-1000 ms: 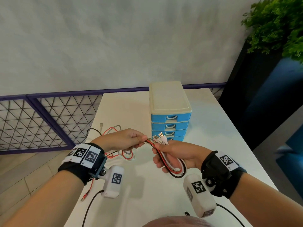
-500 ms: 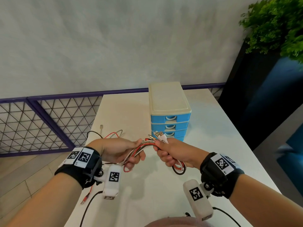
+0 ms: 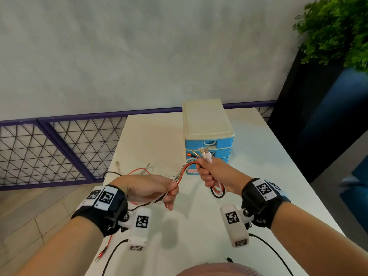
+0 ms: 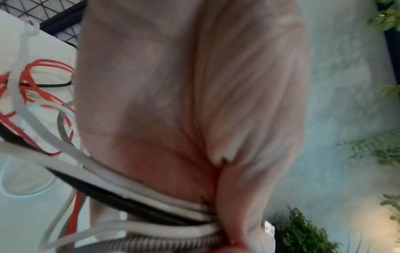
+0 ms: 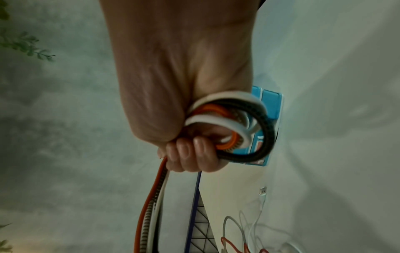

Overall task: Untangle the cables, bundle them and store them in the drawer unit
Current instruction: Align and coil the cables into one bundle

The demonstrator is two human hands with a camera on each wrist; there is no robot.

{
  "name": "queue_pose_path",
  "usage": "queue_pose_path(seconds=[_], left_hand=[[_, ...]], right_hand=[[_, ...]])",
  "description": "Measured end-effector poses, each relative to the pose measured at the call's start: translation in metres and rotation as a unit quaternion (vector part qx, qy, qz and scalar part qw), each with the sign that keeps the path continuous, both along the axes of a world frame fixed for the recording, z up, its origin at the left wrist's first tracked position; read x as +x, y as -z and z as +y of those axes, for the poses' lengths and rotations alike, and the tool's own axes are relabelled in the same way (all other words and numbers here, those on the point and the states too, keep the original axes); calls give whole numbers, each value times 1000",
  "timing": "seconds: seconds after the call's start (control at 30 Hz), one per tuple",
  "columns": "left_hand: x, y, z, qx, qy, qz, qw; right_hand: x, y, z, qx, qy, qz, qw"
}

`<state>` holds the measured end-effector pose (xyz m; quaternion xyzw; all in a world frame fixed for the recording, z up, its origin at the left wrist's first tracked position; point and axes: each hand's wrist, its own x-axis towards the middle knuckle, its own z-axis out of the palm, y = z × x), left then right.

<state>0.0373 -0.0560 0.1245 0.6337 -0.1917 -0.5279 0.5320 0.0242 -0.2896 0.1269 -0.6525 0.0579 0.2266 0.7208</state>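
My right hand (image 3: 209, 172) grips a folded bundle of red, white, black and braided cables (image 3: 185, 169) above the table; their plugs (image 3: 203, 153) stick up from the fist and a loop (image 3: 218, 191) hangs below it. In the right wrist view the loop (image 5: 242, 123) curls out beside the curled fingers (image 5: 190, 154). My left hand (image 3: 157, 189) holds the same strands a short way along, and they run between thumb and fingers (image 4: 173, 217). The loose ends (image 3: 135, 173) trail onto the table behind it. The blue drawer unit (image 3: 208, 134) with a cream top stands just beyond, drawers closed.
The white table (image 3: 258, 176) ends at a purple mesh railing (image 3: 59, 148) on the left and back. A dark planter with a green plant (image 3: 338, 36) stands at the right. A red-tipped lead (image 3: 103, 252) hangs off the table's left edge.
My hands have drawn apart: the right hand rose toward the drawer unit with the bundle, and the left slid back along the strands, pulling them straighter.
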Motion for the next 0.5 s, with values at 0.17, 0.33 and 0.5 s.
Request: queue_pose_path(seconds=[0.17, 0.33, 0.5], left_hand=[[-4, -8, -10, 35, -63, -44, 996], [-17, -18, -37, 210, -122, -305, 921], [-38, -28, -65, 352, -80, -575, 734]], right_hand=[[6, 2, -2, -29, 29, -2, 999], [11, -6, 7, -110, 66, -28, 991], [9, -7, 17, 8, 66, 2, 998]])
